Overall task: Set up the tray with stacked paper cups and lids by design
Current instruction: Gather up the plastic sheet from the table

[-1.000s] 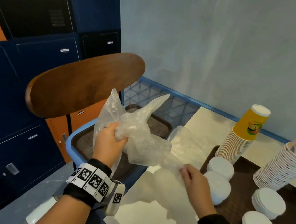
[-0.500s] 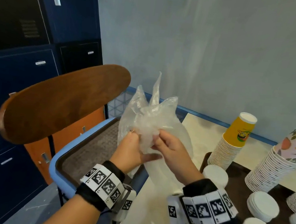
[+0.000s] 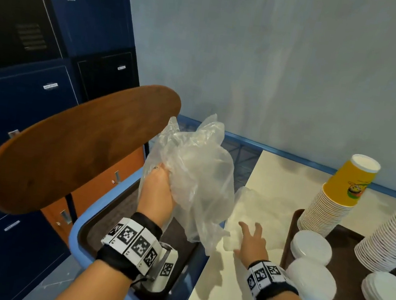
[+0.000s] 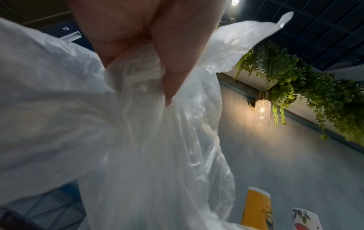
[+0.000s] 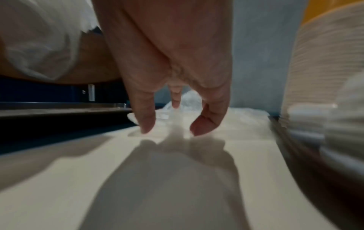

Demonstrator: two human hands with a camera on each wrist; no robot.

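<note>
My left hand [image 3: 159, 190] grips a bunch of crumpled clear plastic wrap [image 3: 196, 174], held up over the blue-rimmed tray [image 3: 86, 223]; the left wrist view shows the fingers [image 4: 173, 62] pinching the plastic wrap [image 4: 138, 140]. My right hand [image 3: 251, 240] is open, fingers spread, just above a second clear plastic wrap [image 3: 259, 208] lying flat on the white table [image 3: 217, 298]. In the right wrist view the fingertips [image 5: 146, 124] hover at the table surface near that wrap [image 5: 189, 99]. On the brown tray [image 3: 292, 227] stand a yellow cup stack [image 3: 339, 193], a floral cup stack [image 3: 389, 240] and several white lid piles [image 3: 311, 246].
A wooden chair back [image 3: 79, 144] stands left of the blue tray. Dark blue lockers [image 3: 25, 76] fill the left side. A pale wall [image 3: 279, 60] runs behind the table, and a blue wire rack [image 3: 239, 152] sits at the wall.
My right hand has let go of the bunched plastic and dropped to the table over the flat wrap. The left hand still holds the bunch, now alone.
</note>
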